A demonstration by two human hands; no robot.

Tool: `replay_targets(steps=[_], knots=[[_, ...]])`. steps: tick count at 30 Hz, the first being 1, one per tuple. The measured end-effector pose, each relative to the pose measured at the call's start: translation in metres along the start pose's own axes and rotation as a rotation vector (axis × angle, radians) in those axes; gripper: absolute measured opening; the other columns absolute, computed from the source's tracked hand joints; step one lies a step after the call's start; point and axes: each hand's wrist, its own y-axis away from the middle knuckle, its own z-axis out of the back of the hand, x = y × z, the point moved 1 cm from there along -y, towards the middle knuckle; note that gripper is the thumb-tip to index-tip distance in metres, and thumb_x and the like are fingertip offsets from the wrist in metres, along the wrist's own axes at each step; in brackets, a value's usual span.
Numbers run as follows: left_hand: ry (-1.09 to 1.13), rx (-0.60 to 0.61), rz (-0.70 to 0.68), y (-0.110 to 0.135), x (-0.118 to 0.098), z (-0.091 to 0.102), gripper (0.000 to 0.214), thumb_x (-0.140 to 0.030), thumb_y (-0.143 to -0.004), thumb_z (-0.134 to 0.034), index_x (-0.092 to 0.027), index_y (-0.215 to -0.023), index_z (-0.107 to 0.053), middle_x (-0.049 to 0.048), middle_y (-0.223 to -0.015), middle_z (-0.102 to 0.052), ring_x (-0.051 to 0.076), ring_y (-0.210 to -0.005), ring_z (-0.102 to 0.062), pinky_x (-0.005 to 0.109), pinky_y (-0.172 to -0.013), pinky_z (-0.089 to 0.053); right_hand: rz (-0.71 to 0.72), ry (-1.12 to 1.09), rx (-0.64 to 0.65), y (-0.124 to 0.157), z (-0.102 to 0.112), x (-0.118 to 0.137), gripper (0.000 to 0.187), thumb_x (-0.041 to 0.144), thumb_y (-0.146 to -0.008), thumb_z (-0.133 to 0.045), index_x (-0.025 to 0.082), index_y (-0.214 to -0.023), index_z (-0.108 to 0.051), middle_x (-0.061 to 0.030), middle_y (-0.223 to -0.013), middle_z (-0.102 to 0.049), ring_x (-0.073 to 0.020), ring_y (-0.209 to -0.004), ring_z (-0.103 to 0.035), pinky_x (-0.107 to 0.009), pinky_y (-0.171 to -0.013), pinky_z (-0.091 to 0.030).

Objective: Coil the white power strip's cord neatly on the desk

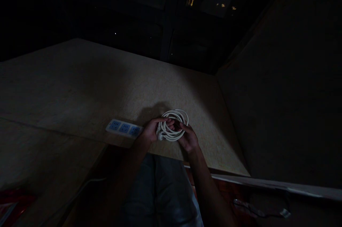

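A white power cord [173,135], wound into a loose round coil, is held between both hands above the ledge. My left hand [153,129] grips the coil's left side, thumb across the loops, with what looks like the plug hanging at the lower left. On the right side, my right hand [189,137] is closed around the loops, its thumb on top. Just left of my left hand lies a white power strip [124,129] with blue socket faces. Its right end is partly hidden by my left hand and wrist.
The pale stone ledge [149,77] runs up to a dark window [165,13]. A dark wall [280,95] bounds it on the right. A red shiny item [18,200] lies at lower left. A thin pale cable [91,181] runs near my left forearm.
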Motion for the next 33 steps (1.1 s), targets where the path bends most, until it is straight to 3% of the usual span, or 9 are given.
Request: replay_targets(steps=[3,8,12,15,18,23,26,30,33], knots=[[0.087,-0.072,0.011,-0.001,0.001,-0.004,0.024,-0.011,-0.079,-0.056,-0.007,-0.099,-0.068,0.0064,-0.063,-0.069,0.016,-0.051,-0.065,0.032,-0.064,-0.057,0.037,-0.045,-0.019,0.0,-0.001,-0.006,0.034,0.026,-0.065,-0.078,0.021,-0.097,-0.067,-0.0023,-0.089,-0.072,-0.0179,-0.073,-0.066,-0.033,-0.075,-0.055],[0.125,0.021,-0.055,0.002,0.003,-0.011,0.035,-0.009,-0.077,-0.054,-0.008,-0.109,-0.068,-0.0001,-0.052,-0.061,0.011,-0.041,-0.055,0.024,-0.053,-0.05,0.051,-0.084,-0.041,-0.002,0.003,-0.012,0.027,0.023,-0.069,-0.075,0.021,-0.095,-0.068,0.0002,-0.077,-0.069,-0.0138,-0.061,-0.06,-0.03,-0.069,-0.052],[0.059,0.076,-0.078,0.006,0.004,-0.009,0.043,-0.01,-0.071,-0.06,-0.01,-0.113,-0.068,0.0005,-0.054,-0.062,0.011,-0.044,-0.056,0.022,-0.049,-0.045,-0.031,-0.059,-0.01,-0.004,0.007,-0.007,0.016,0.029,-0.072,-0.074,0.019,-0.08,-0.065,0.0019,-0.064,-0.062,-0.0116,-0.054,-0.054,-0.026,-0.06,-0.05],[-0.048,0.12,-0.103,0.007,0.003,-0.008,0.047,-0.008,-0.068,-0.062,-0.01,-0.115,-0.067,0.0029,-0.059,-0.066,0.013,-0.047,-0.058,0.023,-0.051,-0.046,-0.114,-0.007,0.001,-0.006,0.009,0.0,0.021,0.038,-0.076,-0.072,0.019,-0.077,-0.064,0.0043,-0.054,-0.054,-0.0102,-0.048,-0.049,-0.023,-0.052,-0.047],[-0.153,0.169,-0.148,0.008,0.001,-0.011,0.051,-0.007,-0.066,-0.065,-0.011,-0.117,-0.065,0.0052,-0.068,-0.07,0.013,-0.048,-0.058,0.024,-0.05,-0.045,-0.17,0.026,-0.013,-0.008,0.011,0.005,0.025,0.042,-0.075,-0.073,0.019,-0.078,-0.064,0.0042,-0.053,-0.054,-0.0102,-0.046,-0.049,-0.022,-0.048,-0.045],[-0.128,0.245,-0.184,0.014,-0.001,-0.014,0.047,-0.01,-0.069,-0.063,-0.014,-0.116,-0.064,0.0032,-0.068,-0.068,0.005,-0.038,-0.04,0.024,-0.051,-0.046,-0.166,0.024,0.03,-0.006,0.006,0.005,0.026,0.042,-0.072,-0.073,0.02,-0.07,-0.059,0.0044,-0.051,-0.052,-0.011,-0.045,-0.047,-0.027,-0.055,-0.05],[-0.067,0.264,-0.138,0.016,-0.003,-0.012,0.035,-0.013,-0.074,-0.059,-0.013,-0.108,-0.066,-0.0008,-0.053,-0.058,0.005,-0.034,-0.031,0.025,-0.051,-0.045,-0.169,-0.016,0.112,-0.002,0.001,0.004,0.021,0.037,-0.073,-0.072,0.021,-0.074,-0.059,0.0067,-0.051,-0.045,-0.0109,-0.048,-0.047,-0.029,-0.065,-0.052],[-0.141,0.144,0.051,0.014,-0.005,-0.009,0.013,-0.019,-0.075,-0.058,-0.012,-0.079,-0.067,-0.0052,-0.034,-0.032,0.011,-0.033,-0.039,0.024,-0.044,-0.04,-0.228,-0.117,0.141,0.003,0.006,0.001,0.02,0.031,-0.07,-0.074,0.019,-0.07,-0.058,0.0078,-0.052,-0.044,-0.0078,-0.044,-0.039,-0.027,-0.064,-0.051],[-0.296,0.047,0.146,0.013,-0.006,-0.009,0.015,-0.024,-0.073,-0.061,-0.013,-0.063,-0.061,-0.0032,-0.034,-0.037,0.014,-0.034,-0.046,0.025,-0.041,-0.042,-0.262,-0.127,0.162,0.002,0.014,-0.002,0.025,0.041,-0.077,-0.07,0.018,-0.073,-0.062,0.0069,-0.049,-0.047,-0.0077,-0.041,-0.039,-0.026,-0.058,-0.05]])
